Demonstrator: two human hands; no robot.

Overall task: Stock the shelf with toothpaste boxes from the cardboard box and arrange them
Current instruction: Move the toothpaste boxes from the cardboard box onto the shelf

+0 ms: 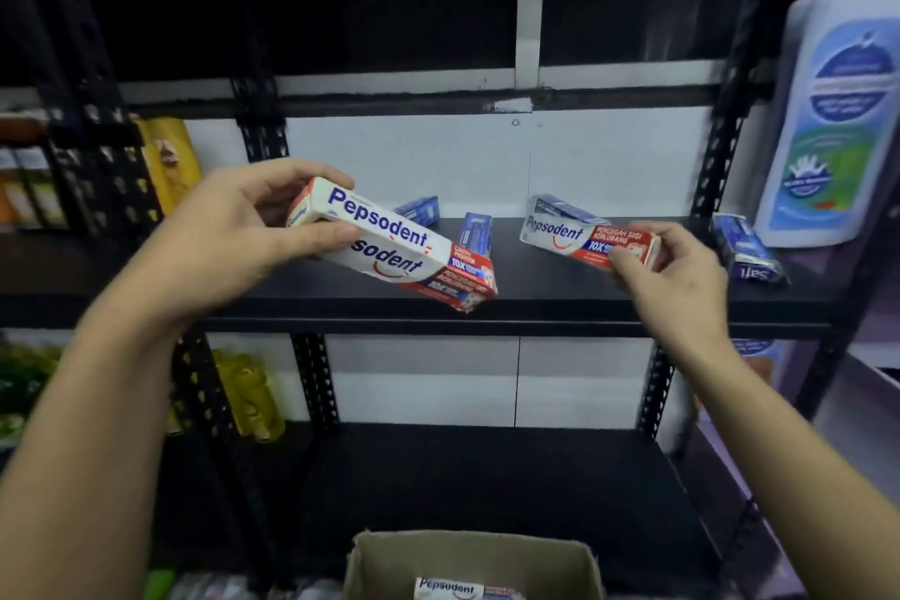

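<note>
The black perforated-steel shelf rack (pixel 535 307) fills the view, and its middle board runs from 9 to 3 o'clock. At 6 o'clock stands the open brown cardboard box (pixel 370 565), with 1 white-and-red toothpaste carton (pixel 453 590) showing inside.

At 9 o'clock the left hand (pixel 234 234) wraps fingers and thumb round the white end of a long white-and-red Pepsodent carton (pixel 389 239). It is tilted, red end low over the board's front edge. We cannot tell whether it is 1 carton or 2 stacked.

At 3 o'clock the right hand (pixel 682 278) pinches the red end of a second such carton (pixel 560 231) above the board; contact with the board is not visible. Small blue packs (pixel 475 229) lie scattered behind.

We judge the cartons light, thin-walled and crushable, with glossy, slippery faces. Hold them across the long sides near mid-length, not by the end flaps.
</note>
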